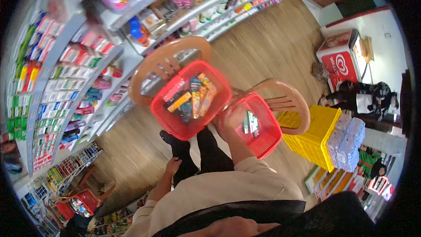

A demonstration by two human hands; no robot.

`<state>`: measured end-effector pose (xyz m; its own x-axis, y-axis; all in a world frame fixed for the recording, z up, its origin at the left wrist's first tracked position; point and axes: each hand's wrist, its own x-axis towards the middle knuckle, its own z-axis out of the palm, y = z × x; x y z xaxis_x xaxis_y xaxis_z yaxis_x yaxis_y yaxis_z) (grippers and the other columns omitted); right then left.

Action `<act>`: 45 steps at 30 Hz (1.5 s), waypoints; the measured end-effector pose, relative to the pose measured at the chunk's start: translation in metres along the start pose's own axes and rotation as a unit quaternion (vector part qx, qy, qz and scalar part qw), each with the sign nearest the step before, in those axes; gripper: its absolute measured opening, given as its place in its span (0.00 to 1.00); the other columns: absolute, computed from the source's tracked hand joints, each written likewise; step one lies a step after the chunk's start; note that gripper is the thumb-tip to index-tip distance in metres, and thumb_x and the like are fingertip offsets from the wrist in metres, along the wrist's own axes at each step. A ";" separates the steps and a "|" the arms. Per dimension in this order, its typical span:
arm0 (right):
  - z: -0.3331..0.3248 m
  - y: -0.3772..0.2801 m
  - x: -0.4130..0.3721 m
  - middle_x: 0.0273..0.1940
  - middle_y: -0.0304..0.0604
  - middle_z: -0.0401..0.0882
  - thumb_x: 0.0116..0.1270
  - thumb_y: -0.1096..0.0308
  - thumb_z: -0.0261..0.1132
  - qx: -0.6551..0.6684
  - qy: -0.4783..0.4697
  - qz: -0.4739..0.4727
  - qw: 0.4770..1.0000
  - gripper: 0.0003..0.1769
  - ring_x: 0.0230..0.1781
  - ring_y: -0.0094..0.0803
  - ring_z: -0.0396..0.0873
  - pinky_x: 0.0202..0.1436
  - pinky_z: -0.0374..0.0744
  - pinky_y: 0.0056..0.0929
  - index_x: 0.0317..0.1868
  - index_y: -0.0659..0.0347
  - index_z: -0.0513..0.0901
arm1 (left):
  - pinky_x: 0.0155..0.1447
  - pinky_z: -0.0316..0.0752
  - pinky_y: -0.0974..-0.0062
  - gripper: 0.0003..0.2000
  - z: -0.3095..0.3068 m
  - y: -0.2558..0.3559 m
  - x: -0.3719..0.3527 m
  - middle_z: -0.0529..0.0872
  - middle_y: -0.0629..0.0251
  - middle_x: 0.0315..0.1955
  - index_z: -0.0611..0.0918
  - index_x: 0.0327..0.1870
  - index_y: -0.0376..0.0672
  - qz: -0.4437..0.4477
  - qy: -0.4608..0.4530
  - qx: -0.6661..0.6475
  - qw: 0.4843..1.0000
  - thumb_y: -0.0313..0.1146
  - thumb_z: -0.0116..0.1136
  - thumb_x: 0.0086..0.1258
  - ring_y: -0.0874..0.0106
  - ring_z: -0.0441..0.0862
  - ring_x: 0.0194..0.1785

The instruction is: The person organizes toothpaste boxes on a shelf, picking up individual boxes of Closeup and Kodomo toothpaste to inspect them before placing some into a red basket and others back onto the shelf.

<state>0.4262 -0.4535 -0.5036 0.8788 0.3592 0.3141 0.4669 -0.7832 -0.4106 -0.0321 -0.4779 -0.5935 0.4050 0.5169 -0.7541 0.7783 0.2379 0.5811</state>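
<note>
— Since you have the whole shop aisle in view, what fills most of it?

— Long white shelving packed with boxed goods [57, 61] curves down the left side, and a pale wood-plank floor [272, 39] runs up the middle. Far right stands a red ice-cream freezer chest [340, 59], with another person [368, 96] sitting just below it.

— And nearer the person's feet?

— A yellow slatted plastic crate [313, 142] sits on the floor, with a clear-wrapped pack of bottles [346, 142] against its right side. Just beside it are two tan plastic chairs, one [175, 48] further off and one [294, 101] close by the crate.

— What is on the chairs?

— The further chair carries a large red plastic basket [169, 118] full of bright snack packets [195, 96]. The nearer chair carries a smaller red plastic basket [267, 142] with a few green-and-white packets [251, 122] lying in it. The two baskets sit almost rim to rim.

— Where are the hands?

— The right hand [234, 120], out of a cream sleeve, rests on the near rim of the smaller basket, just beside the green-and-white packets. Blur hides the fingers, so I cannot tell whether they grip the rim or only lie on it. The left hand [173, 164] hangs beside the black trouser leg, fingers loosely slack, holding nothing.
</note>
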 end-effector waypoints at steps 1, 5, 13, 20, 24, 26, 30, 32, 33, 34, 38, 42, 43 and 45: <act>-0.003 0.043 -0.007 0.53 0.58 0.73 0.61 0.66 0.66 0.015 -0.077 0.142 0.987 0.20 0.57 0.58 0.72 0.63 0.69 0.52 0.53 0.64 0.75 | 0.56 0.79 0.64 0.27 0.014 -0.015 0.005 0.89 0.53 0.41 0.81 0.59 0.41 0.101 0.002 0.080 0.992 0.48 0.69 0.62 0.60 0.87 0.49; -0.016 0.167 -0.045 0.68 0.51 0.63 0.55 0.53 0.73 -0.126 -0.187 0.377 0.898 0.34 0.65 0.57 0.68 0.63 0.72 0.62 0.62 0.47 0.73 | 0.56 0.79 0.65 0.26 0.029 0.063 0.011 0.89 0.53 0.42 0.81 0.58 0.41 -0.032 -0.037 0.170 0.984 0.47 0.69 0.63 0.61 0.87 0.50; 0.031 0.247 -0.018 0.74 0.43 0.56 0.54 0.40 0.72 -0.186 -0.370 0.343 0.843 0.43 0.71 0.53 0.62 0.65 0.68 0.64 0.69 0.32 0.66 | 0.57 0.78 0.63 0.21 0.030 0.153 0.041 0.89 0.52 0.43 0.81 0.57 0.41 0.001 0.000 0.065 0.998 0.42 0.65 0.67 0.56 0.86 0.51; 0.054 0.268 -0.001 0.71 0.58 0.64 0.47 0.36 0.75 -0.163 -0.385 0.406 0.813 0.59 0.69 0.55 0.68 0.67 0.70 0.61 0.76 0.46 0.57 | 0.56 0.79 0.66 0.21 0.043 0.111 0.045 0.89 0.52 0.41 0.82 0.55 0.40 0.019 0.009 0.082 0.996 0.43 0.67 0.65 0.58 0.87 0.50; 0.060 0.281 -0.020 0.67 0.63 0.66 0.48 0.43 0.77 -0.152 -0.372 0.347 0.848 0.58 0.66 0.58 0.70 0.67 0.71 0.55 0.75 0.51 0.57 | 0.57 0.79 0.67 0.21 0.051 0.083 0.037 0.89 0.53 0.40 0.82 0.55 0.41 -0.061 -0.010 0.097 0.993 0.43 0.68 0.65 0.58 0.87 0.49; 0.066 0.287 -0.027 0.68 0.61 0.64 0.42 0.51 0.81 -0.167 -0.352 0.305 0.869 0.58 0.69 0.59 0.66 0.68 0.72 0.54 0.72 0.51 0.59 | 0.57 0.79 0.68 0.22 0.051 0.084 0.038 0.89 0.53 0.40 0.82 0.55 0.41 -0.159 0.008 0.064 0.985 0.44 0.68 0.65 0.58 0.87 0.48; 0.058 0.262 -0.015 0.66 0.61 0.67 0.43 0.50 0.81 -0.125 -0.396 0.301 0.858 0.55 0.68 0.61 0.67 0.68 0.72 0.53 0.69 0.57 0.61 | 0.59 0.78 0.66 0.23 0.046 0.076 0.041 0.89 0.53 0.43 0.81 0.56 0.41 -0.087 -0.018 0.101 0.991 0.46 0.67 0.65 0.58 0.86 0.51; 0.052 0.237 -0.014 0.64 0.62 0.69 0.44 0.50 0.80 -0.120 -0.379 0.330 0.856 0.53 0.67 0.61 0.68 0.67 0.73 0.53 0.67 0.60 0.63 | 0.60 0.77 0.66 0.24 0.045 0.094 0.044 0.89 0.53 0.44 0.80 0.56 0.41 -0.098 -0.008 0.053 0.994 0.47 0.66 0.66 0.59 0.86 0.52; 0.049 0.235 -0.020 0.64 0.62 0.69 0.44 0.50 0.80 -0.116 -0.383 0.322 0.858 0.53 0.67 0.61 0.68 0.67 0.73 0.53 0.67 0.60 0.63 | 0.60 0.77 0.66 0.24 0.048 0.100 0.046 0.89 0.53 0.44 0.80 0.58 0.40 -0.099 -0.004 0.022 0.995 0.48 0.65 0.67 0.59 0.86 0.53; 0.044 0.234 -0.027 0.65 0.62 0.68 0.45 0.48 0.80 -0.109 -0.365 0.332 0.863 0.53 0.67 0.61 0.68 0.67 0.73 0.53 0.68 0.59 0.62 | 0.60 0.77 0.66 0.25 0.047 0.105 0.045 0.89 0.53 0.44 0.79 0.59 0.40 -0.099 0.000 -0.010 0.995 0.48 0.64 0.68 0.59 0.85 0.53; 0.010 0.180 -0.025 0.67 0.63 0.65 0.50 0.42 0.76 -0.108 -0.293 0.379 0.871 0.57 0.66 0.61 0.69 0.68 0.71 0.54 0.71 0.67 0.58 | 0.61 0.76 0.67 0.30 0.026 0.153 0.047 0.87 0.52 0.51 0.72 0.67 0.39 -0.006 -0.168 0.075 0.983 0.51 0.62 0.71 0.61 0.83 0.57; -0.006 0.161 -0.036 0.59 0.60 0.70 0.53 0.56 0.73 0.044 -0.224 0.256 0.939 0.48 0.59 0.57 0.74 0.65 0.73 0.53 0.68 0.69 0.60 | 0.63 0.74 0.69 0.30 0.004 0.242 0.036 0.85 0.57 0.55 0.72 0.68 0.39 -0.043 -0.190 0.017 0.981 0.51 0.59 0.74 0.64 0.81 0.60; -0.025 0.141 -0.032 0.55 0.59 0.72 0.54 0.61 0.71 0.123 -0.219 0.198 0.947 0.44 0.57 0.55 0.76 0.64 0.74 0.53 0.67 0.69 0.60 | 0.64 0.73 0.69 0.30 -0.018 0.282 0.018 0.83 0.58 0.57 0.70 0.69 0.39 -0.008 -0.198 -0.045 0.979 0.50 0.59 0.74 0.66 0.79 0.61; -0.064 0.053 -0.002 0.52 0.55 0.72 0.54 0.69 0.70 0.315 -0.257 0.237 0.882 0.40 0.53 0.49 0.78 0.59 0.75 0.49 0.66 0.68 0.62 | 0.65 0.72 0.69 0.31 -0.029 0.313 0.006 0.81 0.60 0.59 0.68 0.71 0.39 0.068 -0.180 -0.164 0.968 0.49 0.60 0.74 0.69 0.77 0.63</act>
<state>0.4432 -0.5285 -0.4714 0.8433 0.3771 -0.3830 -0.1444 -0.5274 -0.8373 0.2002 -0.3762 -0.4074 0.6793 0.2558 -0.6879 0.5364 0.4667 0.7032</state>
